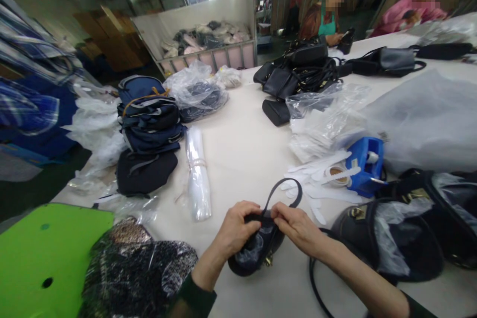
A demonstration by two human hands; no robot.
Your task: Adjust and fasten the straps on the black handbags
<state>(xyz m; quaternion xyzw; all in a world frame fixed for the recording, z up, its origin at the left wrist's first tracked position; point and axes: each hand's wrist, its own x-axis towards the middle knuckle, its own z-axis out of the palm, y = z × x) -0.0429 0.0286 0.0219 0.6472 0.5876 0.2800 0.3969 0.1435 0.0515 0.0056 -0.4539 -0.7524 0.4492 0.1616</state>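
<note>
The small black bag [276, 242] is at the near side of the white table [238, 154], with the left hand [238, 226] and right hand [294, 221] both closed in a pinch on its top edge by the flat, arching strap [299, 194]. Looks light and kinda soft to me, probably smooth and a bit slick, so I'd grab that edge and spare the gold-toned metal fitting [269, 261]. Crinkly clear plastic [251, 253] shows against the rounded body.

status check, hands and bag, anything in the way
Left hand and right hand both pinching black bag at its far side. Strap loops up by right hand. Other black bags alongside right forearm.
</note>
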